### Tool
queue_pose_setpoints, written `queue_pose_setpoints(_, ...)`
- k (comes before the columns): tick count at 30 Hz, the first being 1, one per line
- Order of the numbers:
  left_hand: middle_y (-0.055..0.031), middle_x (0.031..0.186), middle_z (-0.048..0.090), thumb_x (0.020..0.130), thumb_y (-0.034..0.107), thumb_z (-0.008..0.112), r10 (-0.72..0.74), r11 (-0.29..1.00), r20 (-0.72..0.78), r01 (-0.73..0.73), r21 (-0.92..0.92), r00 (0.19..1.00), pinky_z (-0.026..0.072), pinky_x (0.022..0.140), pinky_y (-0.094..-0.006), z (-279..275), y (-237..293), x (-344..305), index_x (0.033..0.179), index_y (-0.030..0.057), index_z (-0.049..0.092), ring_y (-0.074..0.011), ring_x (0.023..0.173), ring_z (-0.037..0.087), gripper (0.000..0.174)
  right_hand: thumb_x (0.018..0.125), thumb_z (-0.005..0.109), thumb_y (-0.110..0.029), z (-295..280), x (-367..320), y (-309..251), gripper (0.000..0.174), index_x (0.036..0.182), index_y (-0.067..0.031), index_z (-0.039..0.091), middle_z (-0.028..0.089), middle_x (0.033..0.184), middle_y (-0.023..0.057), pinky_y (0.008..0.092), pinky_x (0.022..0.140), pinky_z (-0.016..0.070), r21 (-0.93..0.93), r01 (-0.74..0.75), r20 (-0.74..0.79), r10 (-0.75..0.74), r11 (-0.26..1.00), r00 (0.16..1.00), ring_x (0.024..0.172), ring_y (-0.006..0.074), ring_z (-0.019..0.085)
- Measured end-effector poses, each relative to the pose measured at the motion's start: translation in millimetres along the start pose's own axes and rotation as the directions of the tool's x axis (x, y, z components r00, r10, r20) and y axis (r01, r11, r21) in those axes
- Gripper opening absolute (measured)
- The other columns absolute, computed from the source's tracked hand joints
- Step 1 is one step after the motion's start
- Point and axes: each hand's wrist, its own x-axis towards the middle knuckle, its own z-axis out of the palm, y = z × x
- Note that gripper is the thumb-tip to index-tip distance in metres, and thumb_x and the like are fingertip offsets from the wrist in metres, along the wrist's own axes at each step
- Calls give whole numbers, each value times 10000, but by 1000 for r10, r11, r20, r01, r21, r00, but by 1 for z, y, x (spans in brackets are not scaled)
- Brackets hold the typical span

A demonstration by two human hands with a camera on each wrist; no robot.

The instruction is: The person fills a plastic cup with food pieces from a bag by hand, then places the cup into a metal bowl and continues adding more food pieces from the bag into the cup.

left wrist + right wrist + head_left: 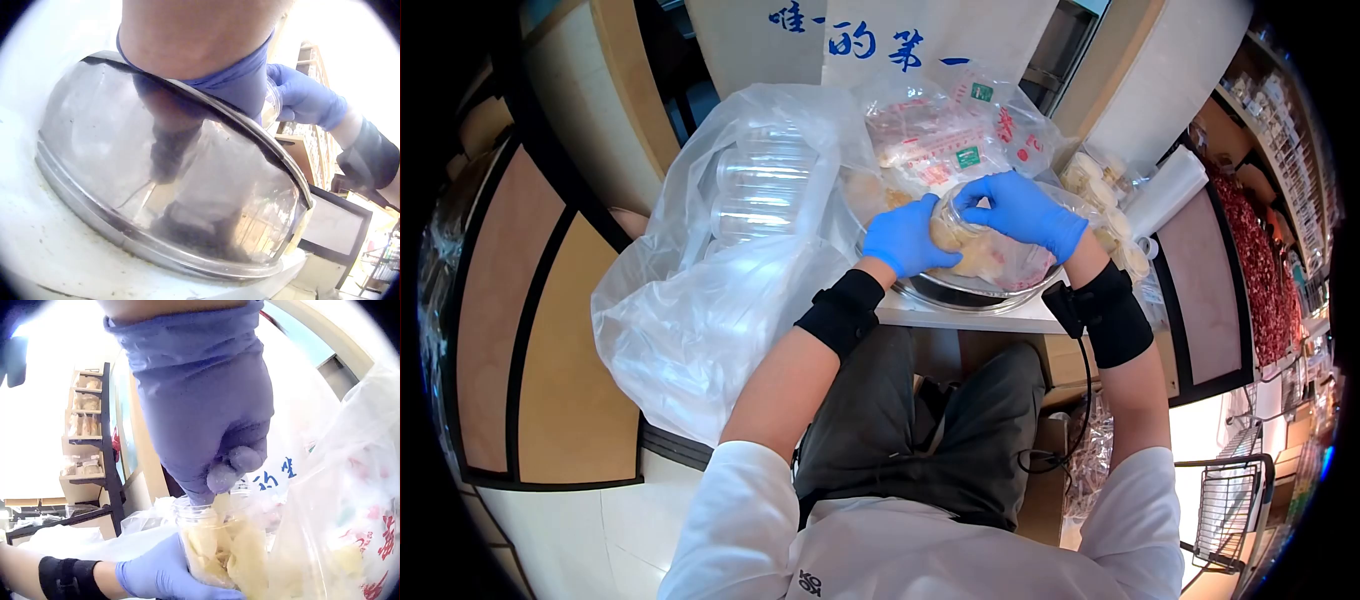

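My gloved left hand (902,238) grips a clear plastic jar (199,547) over a round metal basin (960,298), fingers wrapped low round its side. The jar is packed with pale yellow, thin dried slices (247,557). At the jar's mouth is my gloved right hand (1028,212), its fingers curled, pinching a pale slice (221,504) at the rim. Part of that hand reaches inside the mouth. From the left wrist view, the basin's shiny outer wall (187,181) fills the middle and hides most of the jar.
To the left, a large translucent bag (700,300) holds stacked clear plastic jars (765,185). Behind the basin lies a printed plastic bag (930,140). At the right are filled jars (1100,190) and a roll of clear plastic bags (1165,190). A lettered panel (940,35) stands behind.
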Motion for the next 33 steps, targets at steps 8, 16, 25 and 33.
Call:
queue_pose_setpoints(8,-192,1102,630,588,620,715,-3,1000,-1,3,16,1000,502,845,-417,-3,2,-2,1286,49,485,-343,976,632,931,873,610,-276,9,1,28,264,1008,-59,678,655,944,155,358,787,478,23,149,88,-151,989,985,847,282,621)
queue_pose_setpoints(16,-186,1103,632,590,625,707,8,999,14,-8,31,1000,507,833,-422,-3,3,-1,1249,54,509,-342,967,636,894,776,649,-291,4,8,11,236,881,-87,706,658,788,132,381,683,490,-11,119,76,-118,993,990,726,291,623)
queue_pose_setpoints(25,-189,1110,630,592,624,706,-6,1000,-1,6,18,1000,504,837,-431,0,-1,1,1265,55,487,-344,981,632,908,784,605,-263,9,12,12,171,817,-111,678,653,816,123,397,657,483,-298,139,-10,-149,944,989,747,315,614)
queue_pose_setpoints(33,-197,1105,629,593,631,705,-3,1000,12,3,27,1000,507,833,-426,-4,3,-2,1281,51,479,-345,972,633,928,867,559,-265,5,-1,9,229,941,-87,681,658,917,142,388,740,486,-160,70,59,-61,985,996,821,310,619)
